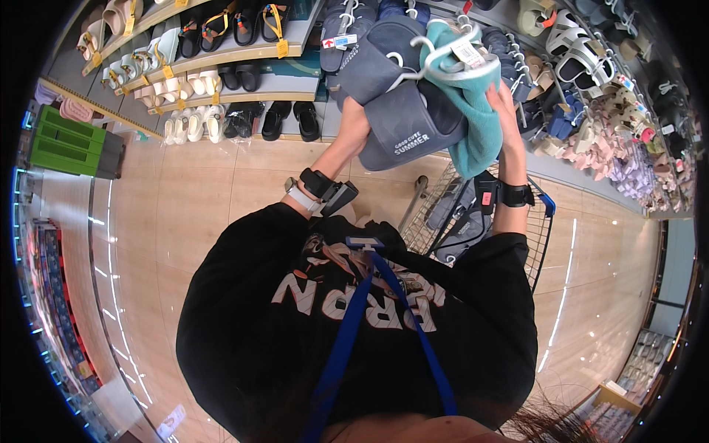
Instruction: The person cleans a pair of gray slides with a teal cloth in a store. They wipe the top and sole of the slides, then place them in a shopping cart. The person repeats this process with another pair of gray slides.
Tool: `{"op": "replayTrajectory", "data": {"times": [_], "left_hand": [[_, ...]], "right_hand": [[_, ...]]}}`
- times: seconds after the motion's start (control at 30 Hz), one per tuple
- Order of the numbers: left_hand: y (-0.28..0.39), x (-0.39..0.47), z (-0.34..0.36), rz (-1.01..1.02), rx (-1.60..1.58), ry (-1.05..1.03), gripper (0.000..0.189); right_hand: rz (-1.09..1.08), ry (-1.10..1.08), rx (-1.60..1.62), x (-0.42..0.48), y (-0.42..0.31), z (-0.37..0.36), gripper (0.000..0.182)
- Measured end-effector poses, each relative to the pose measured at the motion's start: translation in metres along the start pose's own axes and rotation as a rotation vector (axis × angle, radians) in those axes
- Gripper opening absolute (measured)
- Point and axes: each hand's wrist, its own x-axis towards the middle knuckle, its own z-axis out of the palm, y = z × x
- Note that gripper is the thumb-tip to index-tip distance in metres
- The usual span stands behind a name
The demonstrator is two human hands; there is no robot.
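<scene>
A pair of dark grey slide sandals (407, 124) with white lettering hangs from a white plastic hanger (407, 77). My left hand (354, 124) grips the pair from its left side, its fingers mostly hidden behind the soles. Against the right of the sandals is a teal terry cloth (476, 124) with a white edge and a paper tag (467, 54). My right hand (501, 108) holds this cloth by its right side, and its lower end hangs down. A white hook rises in front of the cloth.
Below my right forearm stands a wire shopping cart (534, 249) with more grey slides (462, 235) inside. Shelves (221, 55) of sandals and shoes are at the upper left. Hanging footwear (581, 61) fills the upper right. A green crate (66, 141) stands at the far left.
</scene>
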Motion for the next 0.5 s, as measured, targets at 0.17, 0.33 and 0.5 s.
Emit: {"op": "replayTrajectory", "data": {"times": [0.17, 0.33, 0.5], "left_hand": [[-0.015, -0.010, 0.008, -0.353, -0.100, -0.034, 0.037], [-0.037, -0.013, 0.005, -0.441, -0.156, -0.085, 0.036], [-0.015, -0.015, 0.031, 0.042, 0.523, -0.287, 0.033]], "right_hand": [[0.080, -0.120, 0.104, -0.008, 0.007, -0.003, 0.066], [0.237, 0.081, 0.341, -0.016, 0.024, -0.001, 0.052], [0.283, 0.363, 0.380, -0.035, 0.060, 0.011, 0.040]]}}
